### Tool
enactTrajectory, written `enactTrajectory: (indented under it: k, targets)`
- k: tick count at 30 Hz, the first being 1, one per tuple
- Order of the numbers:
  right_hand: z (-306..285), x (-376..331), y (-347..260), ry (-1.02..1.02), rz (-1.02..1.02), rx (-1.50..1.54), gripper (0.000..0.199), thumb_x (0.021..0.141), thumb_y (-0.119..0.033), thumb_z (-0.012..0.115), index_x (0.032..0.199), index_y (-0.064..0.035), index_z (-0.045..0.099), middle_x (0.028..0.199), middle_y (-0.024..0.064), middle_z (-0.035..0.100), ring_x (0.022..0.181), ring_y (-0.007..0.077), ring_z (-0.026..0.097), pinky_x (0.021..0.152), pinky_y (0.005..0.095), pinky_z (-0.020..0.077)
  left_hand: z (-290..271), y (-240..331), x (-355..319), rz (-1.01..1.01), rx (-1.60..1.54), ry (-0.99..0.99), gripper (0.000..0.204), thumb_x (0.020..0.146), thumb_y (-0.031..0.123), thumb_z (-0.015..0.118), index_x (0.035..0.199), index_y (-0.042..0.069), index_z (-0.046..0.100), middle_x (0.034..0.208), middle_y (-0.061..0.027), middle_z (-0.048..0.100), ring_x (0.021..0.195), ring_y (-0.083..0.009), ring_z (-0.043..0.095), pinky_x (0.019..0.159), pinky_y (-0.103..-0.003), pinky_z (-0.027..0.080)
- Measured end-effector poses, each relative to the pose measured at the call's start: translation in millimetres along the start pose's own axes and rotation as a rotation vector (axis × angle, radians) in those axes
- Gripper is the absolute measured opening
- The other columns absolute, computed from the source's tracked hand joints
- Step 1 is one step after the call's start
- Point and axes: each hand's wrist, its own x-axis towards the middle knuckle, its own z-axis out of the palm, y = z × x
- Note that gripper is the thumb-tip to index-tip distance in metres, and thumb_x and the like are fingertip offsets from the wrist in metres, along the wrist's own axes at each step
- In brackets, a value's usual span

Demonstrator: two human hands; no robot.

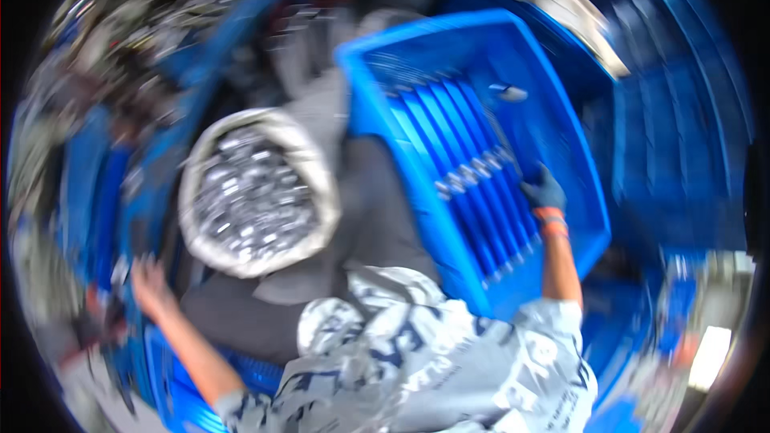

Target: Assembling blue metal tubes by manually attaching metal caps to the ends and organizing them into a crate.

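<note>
In the head view, which is smeared by motion, the right hand (544,191), in a dark glove with an orange cuff, sits right of centre inside a big blue plastic crate (449,72) tipped up on edge, its ribbed floor facing the camera; the fingers look curled against the ribs, though the blur hides whether they truly clamp anything. A small pale scrap (508,93) clings high on the crate floor, in the upper middle of the frame. The left hand (147,285), at lower left, reaches out toward blurred blue objects near the frame edge — I cannot tell if its fingers are spread or closed on something. Between the hands, left of centre, stands a pale sack (258,192) with its mouth rolled open, full of small shiny metal pieces. The risk, as I judge it: the tilted crate is steadied by one hand only, so it could slide or swing and knock the sack, spilling the pieces — and the scrap may drop off. No label or sign is readable; stacked blue crates (682,136) fill the right side.
</note>
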Motion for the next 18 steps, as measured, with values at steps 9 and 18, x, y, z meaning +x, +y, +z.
enactTrajectory:
  k: [9, 18]
  targets:
    - [71, -24, 202, -0.052, 0.529, -0.346, 0.105, 0.090, -0.049, 0.095, 0.178, -0.0193, 0.046, 0.171, 0.0193, 0.058, 0.146, 0.0433, 0.068, 0.118, 0.0575, 0.0598, -49, -55, -26, 0.172, 0.507, 0.025, 0.038, 0.117, 0.027, 0.076, 0.143, -0.001, 0.074, 0.122, -0.0089, 0.084, 0.104, -0.0177, 0.082, 0.084, -0.030, 0.063]
    - [119, 33, 291, -0.063, 0.455, -0.288, 0.095, 0.092, -0.035, 0.094, 0.174, -0.0199, 0.048, 0.159, 0.0185, 0.065, 0.140, 0.0440, 0.071, 0.110, 0.0593, 0.0640, 3, -43, -87, 0.343, 0.821, 0.031, 0.043, 0.108, 0.030, 0.088, 0.134, -0.003, 0.080, 0.119, -0.0126, 0.085, 0.098, -0.0188, 0.080, 0.082, -0.032, 0.066]
